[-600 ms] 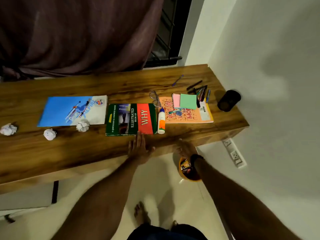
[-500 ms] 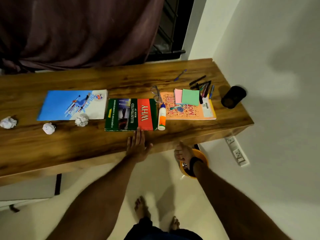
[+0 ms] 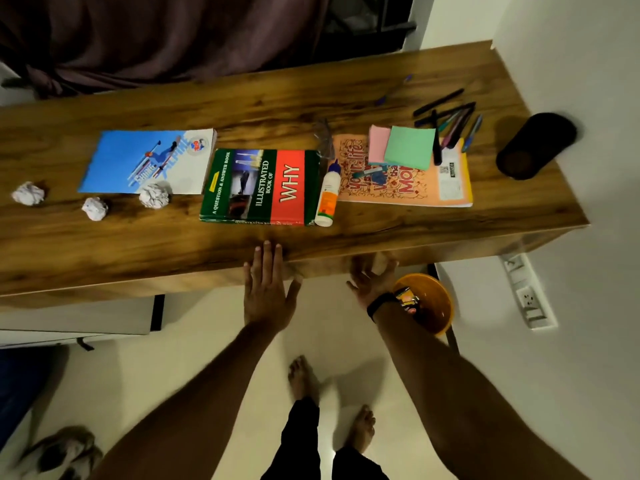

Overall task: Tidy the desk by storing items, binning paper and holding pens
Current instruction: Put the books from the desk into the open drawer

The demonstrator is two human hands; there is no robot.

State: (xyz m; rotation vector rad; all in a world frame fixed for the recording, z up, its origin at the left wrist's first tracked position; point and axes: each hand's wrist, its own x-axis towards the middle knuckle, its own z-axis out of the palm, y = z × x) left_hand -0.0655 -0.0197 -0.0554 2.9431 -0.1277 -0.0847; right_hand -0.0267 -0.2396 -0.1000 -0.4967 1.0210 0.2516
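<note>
Wood-grained and glossy, the desk [image 3: 346,98] carried the whole clutter untouched. In the half second before, the view had risen and the desk's front edge had come nearer. The left hand [image 3: 266,289] had stayed flat, fingers straight, its tips at the desk's edge just short of the green-and-red hardback [image 3: 263,187], grasping nothing. The right hand [image 3: 372,277] had lifted from above the orange bin [image 3: 438,306] towards the desk's underside; its grip was blurred, loosely spread, and seemed to hold nothing. As a judgement, the tidying had barely begun and the book looked the likeliest first pick.

Three crumpled paper balls [image 3: 93,208] lay to the left, rough and light, one resting on the corner of the thin blue skiing booklet [image 3: 145,161]. A white glue bottle [image 3: 327,195] with an orange label lay on its side, touching the hardback. Beyond it the soft peach notebook [image 3: 401,188] bore pink and green sticky pads [image 3: 408,147]. Slim pens [image 3: 450,123] were scattered near the matt black cylindrical holder [image 3: 533,147], tipped on its side at the desk's right end. The bin on the floor already held some wrappers.
</note>
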